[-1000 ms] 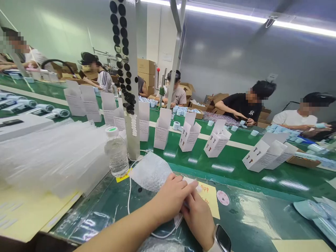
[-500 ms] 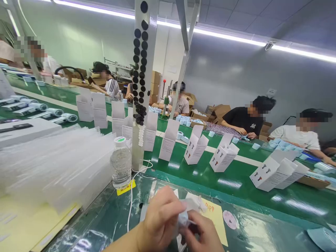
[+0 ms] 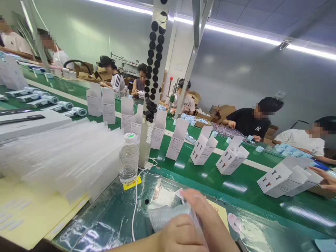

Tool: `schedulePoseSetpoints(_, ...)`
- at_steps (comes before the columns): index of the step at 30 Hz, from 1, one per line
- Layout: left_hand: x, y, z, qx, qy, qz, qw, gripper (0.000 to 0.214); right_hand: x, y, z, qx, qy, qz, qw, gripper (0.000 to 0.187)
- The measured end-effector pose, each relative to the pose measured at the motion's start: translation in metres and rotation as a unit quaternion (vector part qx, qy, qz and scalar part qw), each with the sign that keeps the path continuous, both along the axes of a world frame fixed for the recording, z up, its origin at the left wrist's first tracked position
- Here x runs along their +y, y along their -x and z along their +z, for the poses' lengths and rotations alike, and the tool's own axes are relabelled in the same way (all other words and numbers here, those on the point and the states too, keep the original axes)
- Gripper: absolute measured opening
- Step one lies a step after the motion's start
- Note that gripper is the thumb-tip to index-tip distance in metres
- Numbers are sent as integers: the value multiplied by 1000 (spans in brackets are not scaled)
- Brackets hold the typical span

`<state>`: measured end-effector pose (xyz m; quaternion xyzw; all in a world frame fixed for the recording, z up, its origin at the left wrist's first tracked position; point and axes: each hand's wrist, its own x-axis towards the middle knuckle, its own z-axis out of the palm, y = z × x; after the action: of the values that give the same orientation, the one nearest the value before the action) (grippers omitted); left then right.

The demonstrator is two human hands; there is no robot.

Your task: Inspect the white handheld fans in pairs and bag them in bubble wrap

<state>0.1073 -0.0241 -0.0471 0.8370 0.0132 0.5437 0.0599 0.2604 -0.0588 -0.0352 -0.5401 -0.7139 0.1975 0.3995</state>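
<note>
Surface: we worked over a green conveyor belt (image 3: 252,199).
Writing: NY on a co-worker's black shirt (image 3: 248,122).
Hands: our left hand (image 3: 181,235) and right hand (image 3: 207,217) grasped a bubble-wrap pouch (image 3: 169,213).

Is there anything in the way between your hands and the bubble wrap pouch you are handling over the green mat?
Nothing visible stands in the way: the left hand and right hand are directly on the bubble wrap pouch. A white cable lies on the green mat to its left, apart from it.

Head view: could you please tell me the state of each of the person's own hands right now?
Left hand: closed, holding a bubble-wrap pouch.
Right hand: closed, holding the same pouch.
</note>
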Motion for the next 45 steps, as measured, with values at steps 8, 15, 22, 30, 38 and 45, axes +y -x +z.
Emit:
schedulePoseSetpoints(8, 7, -22, -17, -39, -25, 49, 998, 12, 79, -25, 54, 102, -33, -105, 989, 30)
schedulePoseSetpoints(15, 26, -43, -43, 43, 58, 131, 989, 34, 166, -30, 85, 108, -148, -230, 956, 45)
schedulePoseSetpoints(22, 35, -50, -57, 73, 61, 147, 985, 34, 187, -12, 80, -35, -238, -283, 928, 26)
schedulePoseSetpoints(30, 32, -48, -50, 14, 18, 147, 989, 19, 186, 4, 81, -175, -207, -294, 917, 26)
schedulePoseSetpoints(38, 32, -51, -52, 27, 29, 146, 988, 26, 200, 8, 94, -286, -52, -302, 908, 28)
schedulePoseSetpoints(45, 33, -44, -49, 55, 83, 125, 987, 42, 244, -1, 120, -351, 75, -247, 900, 23)
